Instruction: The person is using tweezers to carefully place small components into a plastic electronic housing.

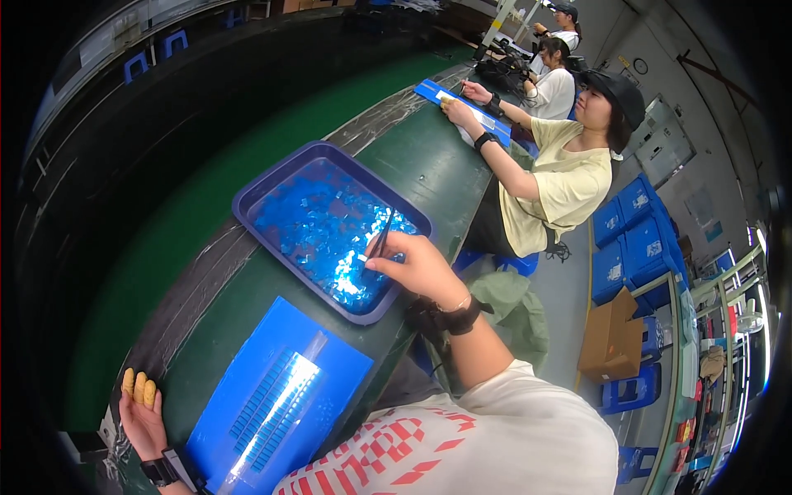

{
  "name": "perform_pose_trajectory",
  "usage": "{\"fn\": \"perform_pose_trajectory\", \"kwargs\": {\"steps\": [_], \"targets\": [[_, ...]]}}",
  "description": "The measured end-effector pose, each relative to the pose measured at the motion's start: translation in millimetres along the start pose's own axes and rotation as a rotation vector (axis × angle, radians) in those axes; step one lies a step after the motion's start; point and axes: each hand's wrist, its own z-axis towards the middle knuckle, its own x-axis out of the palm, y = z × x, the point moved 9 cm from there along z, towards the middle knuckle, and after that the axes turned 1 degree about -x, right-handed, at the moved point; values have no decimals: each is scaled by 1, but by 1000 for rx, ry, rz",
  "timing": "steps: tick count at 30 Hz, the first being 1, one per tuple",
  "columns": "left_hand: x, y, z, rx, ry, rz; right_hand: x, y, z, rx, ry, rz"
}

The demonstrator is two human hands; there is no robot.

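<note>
My right hand is closed around dark tweezers, held over a shallow dark-blue tray. Many small shiny blue pieces lie scattered across the tray's bottom. Glare around the tweezer tips hides whether they pinch a piece. At the lower left, my left hand is palm up with its fingers apart and nothing in it; yellowish finger cots cover several fingertips. Beside it lies a flat blue board. A clear strip on that board carries neat rows of small blue pieces.
The green tabletop runs away to the upper right. A co-worker in a pale yellow shirt handles a similar blue board there. Blue bins and a cardboard box stand on the floor to the right.
</note>
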Motion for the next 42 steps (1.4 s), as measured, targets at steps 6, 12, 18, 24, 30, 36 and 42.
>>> {"fn": "perform_pose_trajectory", "kwargs": {"steps": [6,12,18,24,30,36,42], "targets": [[5,0,-2,-4,41,26,-11,8,-1,13,-99,-205],[0,-1,-6,-7,-52,-25,10,21,-3,-27,42,-16],[19,8,6,-31,93,-22,8,23,-11,-16,45,-143],[5,-1,-7,-4,-12,3,-2,7,-1,-1,-14,-87],[0,-2,-7,-3,27,11,-27,-8,0,109,-179,-252],[14,4,4,-20,114,-21,-51,-30,-5,156,-303,-147],[7,1,-1,-11,52,-17,-9,-19,0,150,-34,235]]}}
